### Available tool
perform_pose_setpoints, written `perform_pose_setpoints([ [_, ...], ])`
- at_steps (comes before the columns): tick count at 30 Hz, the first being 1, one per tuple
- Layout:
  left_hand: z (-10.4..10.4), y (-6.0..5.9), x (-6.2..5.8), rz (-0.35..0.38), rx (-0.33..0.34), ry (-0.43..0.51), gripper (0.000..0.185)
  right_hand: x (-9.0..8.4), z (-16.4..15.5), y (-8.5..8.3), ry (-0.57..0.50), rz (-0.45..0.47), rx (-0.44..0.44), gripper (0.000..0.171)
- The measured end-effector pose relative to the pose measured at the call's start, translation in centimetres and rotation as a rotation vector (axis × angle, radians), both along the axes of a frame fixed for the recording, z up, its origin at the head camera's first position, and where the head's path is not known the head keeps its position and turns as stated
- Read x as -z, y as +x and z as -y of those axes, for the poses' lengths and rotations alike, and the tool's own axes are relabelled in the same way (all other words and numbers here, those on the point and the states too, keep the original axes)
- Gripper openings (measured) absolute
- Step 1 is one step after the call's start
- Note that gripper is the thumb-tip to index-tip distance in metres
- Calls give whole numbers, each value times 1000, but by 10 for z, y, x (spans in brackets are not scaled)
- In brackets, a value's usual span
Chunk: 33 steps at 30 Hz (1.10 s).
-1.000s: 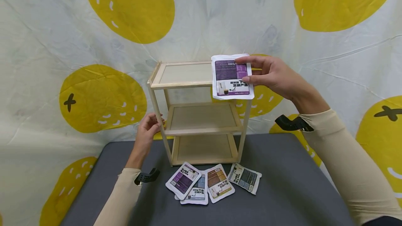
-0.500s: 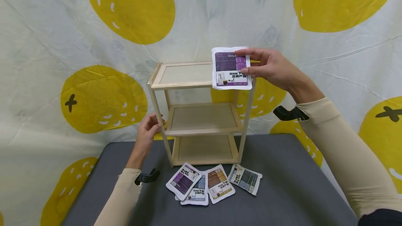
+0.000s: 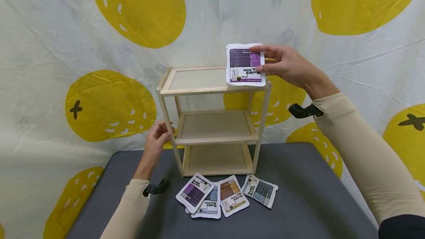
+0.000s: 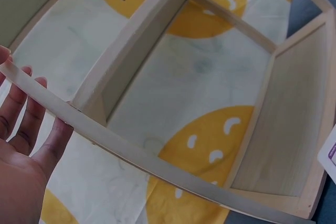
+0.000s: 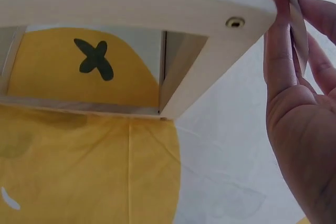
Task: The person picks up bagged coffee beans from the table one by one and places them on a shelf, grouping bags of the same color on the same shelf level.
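Observation:
My right hand (image 3: pixel 289 63) pinches a purple-and-white coffee packet (image 3: pixel 244 63) by its right edge, thumb on the printed face. In the head view the packet overlaps the right part of the top tier of a three-tier wooden shelf rack (image 3: pixel 216 141). The right wrist view shows the packet edge-on (image 5: pixel 299 30) between the fingers, beside the rack's corner. My left hand (image 3: pixel 158 135) holds the rack's left front post (image 4: pixel 118 144) near the middle tier, fingers behind it. Before the rack lie a purple packet (image 3: pixel 194 193), a blue one (image 3: pixel 210 204), an orange one (image 3: pixel 233 196) and a grey-blue one (image 3: pixel 260 191).
The rack stands on a dark grey table (image 3: pixel 299 202). Behind it hangs a pale cloth (image 3: pixel 206 17) with big yellow fruit prints. The purple packet overlaps the blue one, and all loose packets lie close to the rack's front foot.
My right hand has lifted the coffee packet higher and back, from in front of the top tier's right corner to over it. The left hand stays on the post.

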<state>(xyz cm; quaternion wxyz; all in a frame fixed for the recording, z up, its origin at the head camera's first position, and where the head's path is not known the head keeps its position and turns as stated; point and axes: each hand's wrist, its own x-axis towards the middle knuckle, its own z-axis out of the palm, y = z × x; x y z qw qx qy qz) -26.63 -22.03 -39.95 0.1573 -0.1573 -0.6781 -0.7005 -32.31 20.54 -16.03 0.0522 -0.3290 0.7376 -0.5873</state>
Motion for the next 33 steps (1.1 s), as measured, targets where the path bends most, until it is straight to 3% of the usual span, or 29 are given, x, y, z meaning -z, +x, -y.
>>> perform_pose_setpoints([
  [6,0,2,-2,6,-2,-5,31,-3,2,-9,0,22,13,55],
  [13,1,2,-3,12,4,-9,30,-5,8,-16,88,3,73,56],
  [23,0,0,-2,12,7,-1,25,-5,12,-27,107,76,37,63],
  [33,-1,0,-1,5,5,-14,30,-3,9,-35,176,95,63,64],
])
